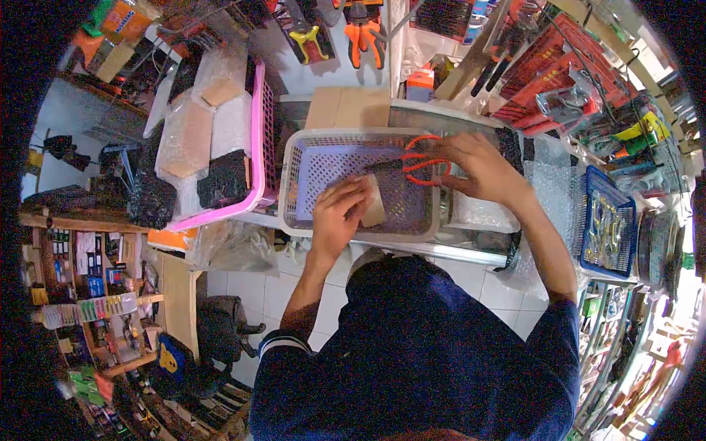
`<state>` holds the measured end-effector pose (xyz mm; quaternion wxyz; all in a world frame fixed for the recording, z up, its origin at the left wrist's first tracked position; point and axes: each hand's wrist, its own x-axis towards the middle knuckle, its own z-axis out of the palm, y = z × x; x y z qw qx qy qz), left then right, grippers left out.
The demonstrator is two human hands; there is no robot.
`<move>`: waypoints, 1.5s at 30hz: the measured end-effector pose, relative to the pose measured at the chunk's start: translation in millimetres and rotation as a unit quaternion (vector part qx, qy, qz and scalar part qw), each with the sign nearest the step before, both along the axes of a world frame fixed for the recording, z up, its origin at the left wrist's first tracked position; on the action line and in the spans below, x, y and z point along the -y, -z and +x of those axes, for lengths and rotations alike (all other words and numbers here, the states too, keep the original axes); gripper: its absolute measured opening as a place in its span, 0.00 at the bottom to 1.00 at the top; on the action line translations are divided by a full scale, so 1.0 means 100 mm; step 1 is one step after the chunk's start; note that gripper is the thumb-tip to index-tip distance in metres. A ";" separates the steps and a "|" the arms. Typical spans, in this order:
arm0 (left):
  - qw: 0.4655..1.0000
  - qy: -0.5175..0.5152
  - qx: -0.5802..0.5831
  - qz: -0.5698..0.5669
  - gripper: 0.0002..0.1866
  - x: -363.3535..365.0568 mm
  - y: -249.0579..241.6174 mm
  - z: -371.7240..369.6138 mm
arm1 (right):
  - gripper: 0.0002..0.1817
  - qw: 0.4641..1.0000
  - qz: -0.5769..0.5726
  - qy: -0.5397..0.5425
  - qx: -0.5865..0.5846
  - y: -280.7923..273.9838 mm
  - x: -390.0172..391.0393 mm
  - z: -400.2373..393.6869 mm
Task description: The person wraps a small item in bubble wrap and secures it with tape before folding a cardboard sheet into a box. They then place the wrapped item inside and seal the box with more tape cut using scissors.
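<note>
Over the pale plastic basket (434,220) with its purple perforated bottom, both of my hands are at work. My left hand (342,212) is closed on a small flat piece of brown cardboard (374,202), fingers bent over its upper left edge. To the right, my right hand (478,167) grips a pair of scissors (421,156) by the orange handle loops. Their dark blades point left, above the cardboard piece and within the basket's outline in this view.
A pink basket (260,140) with bubble-wrapped packages stands to the left. Bubble wrap (551,198) and a blue basket of metal parts (609,220) are to the right. Behind sits a cardboard box (347,109), with orange-handled pliers (363,40) hanging above.
</note>
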<state>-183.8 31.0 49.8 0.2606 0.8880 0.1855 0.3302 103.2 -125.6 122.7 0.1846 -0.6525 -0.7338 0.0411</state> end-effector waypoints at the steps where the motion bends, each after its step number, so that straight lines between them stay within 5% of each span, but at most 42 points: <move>1: 1.000 0.001 -0.004 -0.015 0.09 -0.02 -0.02 0.02 | 0.27 1.000 0.004 -0.005 0.003 0.02 -0.07 -0.02; 8: 0.997 0.024 -0.050 0.059 0.06 -0.10 -0.20 0.14 | 0.27 0.984 -0.174 -0.012 0.024 0.10 -0.48 -0.11; 14: 0.986 0.056 -0.131 0.085 0.12 -0.22 -0.22 0.19 | 0.27 0.954 -0.210 0.084 0.197 0.46 -0.78 -0.25; 17: 0.990 0.069 -0.121 0.035 0.16 -0.25 -0.15 0.18 | 0.25 0.974 -0.162 0.066 0.142 0.24 -0.66 -0.26; 20: 0.991 0.087 -0.095 0.028 0.19 -0.21 -0.14 0.11 | 0.25 0.986 -0.084 0.141 -0.035 -0.19 -0.30 -0.18; 23: 0.994 0.080 -0.069 -0.025 0.18 -0.22 -0.01 0.05 | 0.26 0.960 -0.093 0.261 0.030 -0.17 0.29 -0.12; 29: 0.987 0.119 -0.068 -0.084 0.15 -0.25 -0.10 0.10 | 0.24 0.950 -0.097 0.290 -0.056 -0.15 1.02 -0.37; 32: 0.986 0.129 -0.090 -0.055 0.12 -0.26 -0.21 0.10 | 0.21 0.948 -0.045 0.316 0.001 -0.22 0.91 -0.69; 37: 0.982 0.139 -0.131 -0.012 0.08 -0.22 -0.33 0.14 | 0.21 0.935 0.058 0.329 -0.117 0.15 0.22 -1.65; 39: 0.978 0.151 -0.143 0.004 0.08 -0.25 -0.40 0.15 | 0.22 0.914 0.041 0.341 -0.218 0.42 0.01 -1.93; 45: 0.956 0.202 -0.185 0.100 0.11 -0.30 -0.39 0.18 | 0.18 0.915 -0.016 0.358 -0.184 0.63 -0.22 -2.06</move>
